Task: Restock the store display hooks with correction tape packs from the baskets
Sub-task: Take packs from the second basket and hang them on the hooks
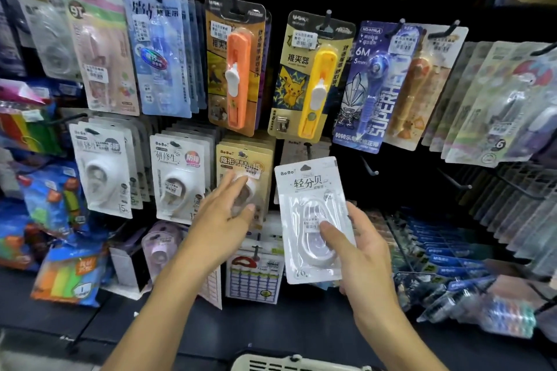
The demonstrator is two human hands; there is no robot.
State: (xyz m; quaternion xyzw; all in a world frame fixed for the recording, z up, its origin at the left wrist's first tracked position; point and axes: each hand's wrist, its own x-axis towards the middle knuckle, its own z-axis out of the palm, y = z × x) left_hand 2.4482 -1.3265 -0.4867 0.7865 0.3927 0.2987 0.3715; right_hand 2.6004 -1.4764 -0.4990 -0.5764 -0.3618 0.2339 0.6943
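Head | black hook wall (401, 190) | crowded hanging packs (177, 178) | basket (289, 363) below

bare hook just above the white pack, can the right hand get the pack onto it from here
Probably yes. The right hand holds the white pack just below the bare hook, with nothing hanging on its tip. The left hand rests on the tan packs beside it, clear of the way.

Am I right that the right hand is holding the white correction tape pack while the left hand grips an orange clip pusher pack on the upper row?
Not quite. The head view shows the left hand resting open on the tan correction tape pack in the lower row, not gripping the orange pack. The right hand does hold the white correction tape pack.
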